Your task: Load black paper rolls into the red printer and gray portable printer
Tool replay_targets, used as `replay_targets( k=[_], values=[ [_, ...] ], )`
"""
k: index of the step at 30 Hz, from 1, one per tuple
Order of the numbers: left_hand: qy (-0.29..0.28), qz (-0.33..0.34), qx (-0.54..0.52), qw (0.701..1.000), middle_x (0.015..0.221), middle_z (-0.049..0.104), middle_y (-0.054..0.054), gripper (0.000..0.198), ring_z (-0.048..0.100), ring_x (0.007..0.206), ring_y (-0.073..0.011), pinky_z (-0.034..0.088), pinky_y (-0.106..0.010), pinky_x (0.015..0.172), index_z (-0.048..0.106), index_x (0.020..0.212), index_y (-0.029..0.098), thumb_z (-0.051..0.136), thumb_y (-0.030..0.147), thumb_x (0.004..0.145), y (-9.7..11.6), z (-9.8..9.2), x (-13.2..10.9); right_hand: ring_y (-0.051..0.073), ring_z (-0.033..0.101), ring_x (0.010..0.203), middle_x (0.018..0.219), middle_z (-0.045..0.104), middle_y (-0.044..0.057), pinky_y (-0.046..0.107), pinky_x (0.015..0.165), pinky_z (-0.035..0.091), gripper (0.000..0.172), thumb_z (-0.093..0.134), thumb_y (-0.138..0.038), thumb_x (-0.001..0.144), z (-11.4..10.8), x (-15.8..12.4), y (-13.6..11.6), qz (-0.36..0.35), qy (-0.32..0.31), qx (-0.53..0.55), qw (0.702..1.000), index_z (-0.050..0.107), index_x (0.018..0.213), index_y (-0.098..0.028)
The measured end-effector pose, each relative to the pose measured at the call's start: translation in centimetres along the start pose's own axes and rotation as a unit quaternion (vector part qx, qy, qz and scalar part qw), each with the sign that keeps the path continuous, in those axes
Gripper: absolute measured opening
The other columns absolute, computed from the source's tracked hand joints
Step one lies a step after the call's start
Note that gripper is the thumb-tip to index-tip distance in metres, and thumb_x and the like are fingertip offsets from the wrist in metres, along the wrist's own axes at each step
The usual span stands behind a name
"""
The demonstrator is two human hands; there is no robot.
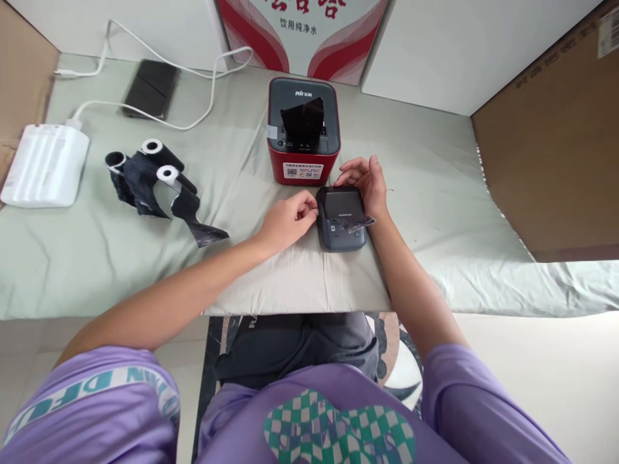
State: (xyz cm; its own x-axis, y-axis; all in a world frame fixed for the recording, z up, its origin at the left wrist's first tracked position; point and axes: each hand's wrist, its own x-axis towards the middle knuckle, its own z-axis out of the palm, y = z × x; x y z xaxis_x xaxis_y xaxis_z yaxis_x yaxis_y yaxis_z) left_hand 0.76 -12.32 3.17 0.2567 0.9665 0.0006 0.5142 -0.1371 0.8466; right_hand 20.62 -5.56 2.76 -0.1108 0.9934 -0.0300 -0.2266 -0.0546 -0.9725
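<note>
In the head view, a small dark grey printer [342, 235] sits on the cloth-covered counter [416, 154] between the two hands, near the front edge. The left hand [290, 219] is just at its left side, fingers curled and tips close together (whether they pinch anything, I cannot tell). The right hand [365, 183] is half open around its far right corner, fingers loosely bent, the wrist close along its right side; it does not have a closed grip on it. One crumpled dark strip [355, 223] lies across the printer's front part, reaching toward the right wrist.

Counting the rest: one larger red-and-black printer [304, 158] stands just behind the small one, so two printers in all. To the left lie three dark rolls [180, 183], grouped together, with loose lengths hanging off. Beyond them are one black phone [151, 89], one white cable [145, 104] and one white block-shaped device [46, 166], which the cable meets at its top edge.
</note>
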Motion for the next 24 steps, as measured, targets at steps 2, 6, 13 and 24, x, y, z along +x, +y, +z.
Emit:
replay_targets(
  k=[2, 6, 13, 24],
  values=[
    [-0.030, -0.021, -0.039, 0.999, 0.066, 0.066, 0.005, 0.002, 0.055, 0.056, -0.0116, 0.042, -0.027, 0.059, 0.057, 0.091, 0.022, 0.058, 0.021, 0.091, -0.1, -0.3, 0.4, 0.020, 0.074, 0.078, 0.067, 0.067, 0.002, 0.032, 0.067, 0.057, 0.069, 0.047, -0.090, 0.084, 0.1, 0.0, 0.1, 0.004, 0.002, -0.001, 1.000, 0.064, 0.081, -0.024],
    [-0.111, -0.090, -0.135, 0.980, 0.062, 0.066, 0.003, 0.009, 0.051, 0.044, -0.0100, 0.039, -0.026, 0.049, 0.053, 0.086, 0.021, 0.059, 0.015, 0.091, 0.1, -1.1, 1.6, 0.019, 0.074, 0.076, 0.067, 0.067, 0.002, 0.032, 0.068, 0.057, 0.071, 0.045, -0.091, 0.083, 0.4, -0.1, 0.1, 0.000, 0.006, -0.002, 1.000, 0.064, 0.080, -0.023],
    [-0.139, -0.156, -0.163, 0.964, 0.059, 0.066, 0.001, 0.021, 0.050, 0.041, -0.0084, 0.040, -0.025, 0.047, 0.050, 0.076, 0.019, 0.055, 0.001, 0.086, 1.3, -1.9, 2.8, 0.019, 0.074, 0.075, 0.065, 0.067, 0.002, 0.032, 0.068, 0.058, 0.069, 0.046, -0.090, 0.084, 0.9, -0.4, -0.2, 0.008, 0.016, -0.012, 1.000, 0.063, 0.078, -0.023],
    [-0.185, -0.177, -0.177, 0.950, 0.068, 0.073, -0.003, 0.017, 0.062, 0.049, -0.0112, 0.027, -0.021, 0.042, 0.048, 0.079, 0.020, 0.058, 0.006, 0.081, 0.8, -2.5, 3.2, 0.019, 0.073, 0.073, 0.066, 0.068, 0.003, 0.032, 0.067, 0.057, 0.070, 0.045, -0.090, 0.085, 0.8, -0.3, 0.4, -0.018, 0.000, 0.022, 1.000, 0.066, 0.079, -0.023]
  ],
)
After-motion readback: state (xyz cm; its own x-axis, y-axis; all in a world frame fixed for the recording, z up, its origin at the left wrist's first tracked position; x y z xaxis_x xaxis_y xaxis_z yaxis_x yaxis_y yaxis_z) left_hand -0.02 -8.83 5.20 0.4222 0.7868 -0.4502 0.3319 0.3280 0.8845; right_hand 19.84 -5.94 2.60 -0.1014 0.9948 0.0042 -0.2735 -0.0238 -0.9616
